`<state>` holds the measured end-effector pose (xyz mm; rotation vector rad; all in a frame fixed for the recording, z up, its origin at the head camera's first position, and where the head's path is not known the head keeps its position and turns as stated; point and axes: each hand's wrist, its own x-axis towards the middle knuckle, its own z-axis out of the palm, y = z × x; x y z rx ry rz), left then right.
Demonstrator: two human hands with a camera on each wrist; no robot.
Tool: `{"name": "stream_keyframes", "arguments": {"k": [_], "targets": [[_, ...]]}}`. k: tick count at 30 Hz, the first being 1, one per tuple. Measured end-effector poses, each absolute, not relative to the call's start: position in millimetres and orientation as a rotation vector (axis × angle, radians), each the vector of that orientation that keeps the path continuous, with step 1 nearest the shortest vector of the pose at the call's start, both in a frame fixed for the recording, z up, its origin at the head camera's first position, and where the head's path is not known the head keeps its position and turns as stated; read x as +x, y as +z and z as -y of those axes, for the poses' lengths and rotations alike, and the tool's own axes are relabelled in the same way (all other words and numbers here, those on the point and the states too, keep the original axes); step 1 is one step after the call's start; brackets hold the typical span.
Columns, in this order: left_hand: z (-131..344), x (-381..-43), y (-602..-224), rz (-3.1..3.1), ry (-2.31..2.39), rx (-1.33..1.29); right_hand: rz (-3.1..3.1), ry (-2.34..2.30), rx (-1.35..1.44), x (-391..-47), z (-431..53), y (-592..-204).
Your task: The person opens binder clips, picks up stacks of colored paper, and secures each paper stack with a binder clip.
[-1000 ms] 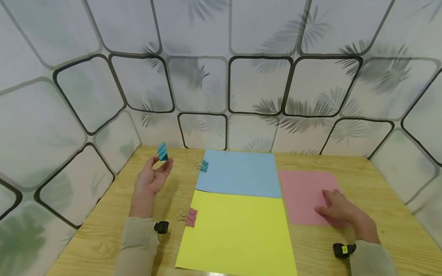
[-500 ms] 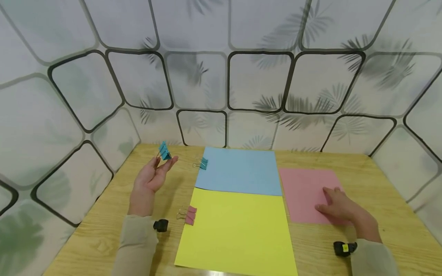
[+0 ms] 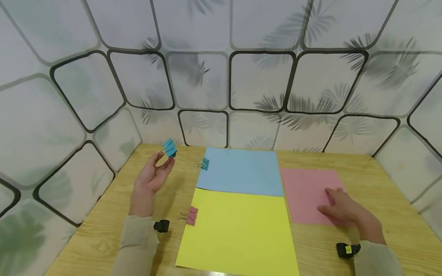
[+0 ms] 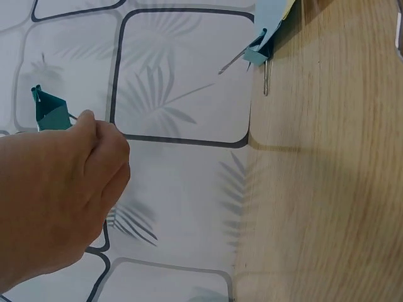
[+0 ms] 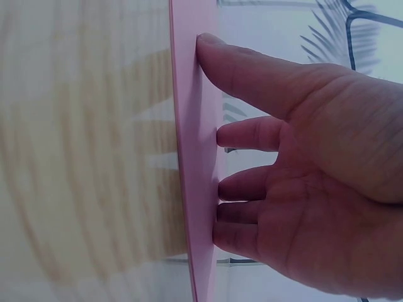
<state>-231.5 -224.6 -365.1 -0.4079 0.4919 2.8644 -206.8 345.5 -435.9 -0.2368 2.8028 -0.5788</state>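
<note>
My left hand (image 3: 152,176) is raised over the left side of the table and pinches a blue binder clip (image 3: 170,148) by its wire handle. In the left wrist view the hand (image 4: 63,195) partly hides that clip (image 4: 51,112). On the right, my right hand (image 3: 342,207) rests its fingertips on a pink sheet of paper (image 3: 304,188). The right wrist view shows the thumb and fingers (image 5: 242,135) spread, their tips touching the pink paper (image 5: 195,126). The right hand holds nothing.
A blue sheet (image 3: 241,172) lies behind a yellow sheet (image 3: 238,234) mid-table. A teal binder clip (image 3: 205,164) grips the blue sheet's left edge; a pink binder clip (image 3: 191,216) grips the yellow one's. A patterned cloth wall (image 3: 255,84) surrounds the wooden table (image 3: 93,237).
The blue binder clip has turned in my left fingers and tipped to the right. My right hand stays in place on the pink paper.
</note>
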Motion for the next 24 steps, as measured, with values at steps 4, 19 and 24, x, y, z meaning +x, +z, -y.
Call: {"name": "stream_keyframes", "arguments": {"k": [4, 19, 24], "targets": [[226.8, -232.5, -366.1, -0.443, 2.876, -0.433, -2.801, -0.580, -0.231, -206.5, -346.3, -436.0], [226.7, -231.3, -361.0, -0.520, 2.878, -0.458, -2.825, -0.583, -0.251, -207.6, -347.4, -435.6], [226.9, -231.3, -364.0, -0.545, 2.881, -0.389, -2.825, -0.580, -0.246, -207.7, -347.3, -436.2]]}}
